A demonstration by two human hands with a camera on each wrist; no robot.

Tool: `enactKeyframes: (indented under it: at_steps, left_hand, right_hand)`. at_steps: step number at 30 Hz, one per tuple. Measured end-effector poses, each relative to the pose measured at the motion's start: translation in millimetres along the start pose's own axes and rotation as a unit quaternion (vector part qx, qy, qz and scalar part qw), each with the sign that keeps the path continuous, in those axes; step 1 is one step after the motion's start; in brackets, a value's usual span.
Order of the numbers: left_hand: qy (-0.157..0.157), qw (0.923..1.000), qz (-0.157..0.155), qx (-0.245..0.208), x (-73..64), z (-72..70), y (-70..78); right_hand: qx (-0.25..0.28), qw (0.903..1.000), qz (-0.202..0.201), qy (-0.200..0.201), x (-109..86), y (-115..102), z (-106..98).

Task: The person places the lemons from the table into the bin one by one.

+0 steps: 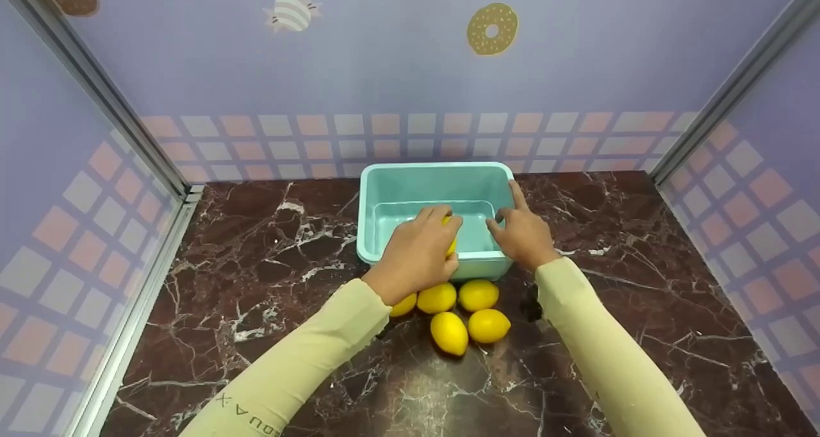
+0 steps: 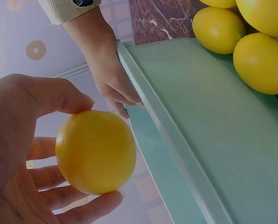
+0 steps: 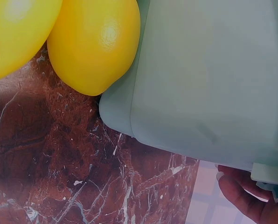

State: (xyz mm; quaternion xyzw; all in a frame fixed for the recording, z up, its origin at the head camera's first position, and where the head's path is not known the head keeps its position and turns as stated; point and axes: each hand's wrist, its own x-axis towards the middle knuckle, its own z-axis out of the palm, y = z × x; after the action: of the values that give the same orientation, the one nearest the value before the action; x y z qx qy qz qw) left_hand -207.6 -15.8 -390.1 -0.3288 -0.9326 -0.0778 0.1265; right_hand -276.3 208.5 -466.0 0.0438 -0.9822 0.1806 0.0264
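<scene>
My left hand (image 1: 418, 250) pinches a yellow lemon (image 2: 96, 151) between thumb and fingers, above the near side of a light green plastic bin (image 1: 435, 165). In the head view most of that lemon is hidden by the hand. My right hand (image 1: 526, 235) holds the bin's right rim, one finger stretched along it and the thumb on the inner side. Several more lemons (image 1: 489, 326) lie on the counter just in front of the bin; the left wrist partly covers one of them (image 1: 403, 305).
The counter (image 1: 269, 283) is dark red marble with white veins. Behind the bin stands a purple wall (image 1: 397, 72) with a checkered band. Side panels with metal frame strips (image 1: 138, 334) close off the left and right.
</scene>
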Motion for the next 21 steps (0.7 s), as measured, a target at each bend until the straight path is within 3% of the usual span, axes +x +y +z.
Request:
enactKeyframes:
  at_steps: [6,21]
  left_hand:
    - [0.006,1.0000,0.005,-0.005,2.2,0.8,-0.6]
    - [-0.016,0.9999,-0.004,0.003,10.5,0.6,-1.2]
  right_hand:
    - [-0.003,1.0000,-0.005,0.003,-1.0,0,0]
    - [0.008,1.0000,0.002,0.003,0.7,0,0]
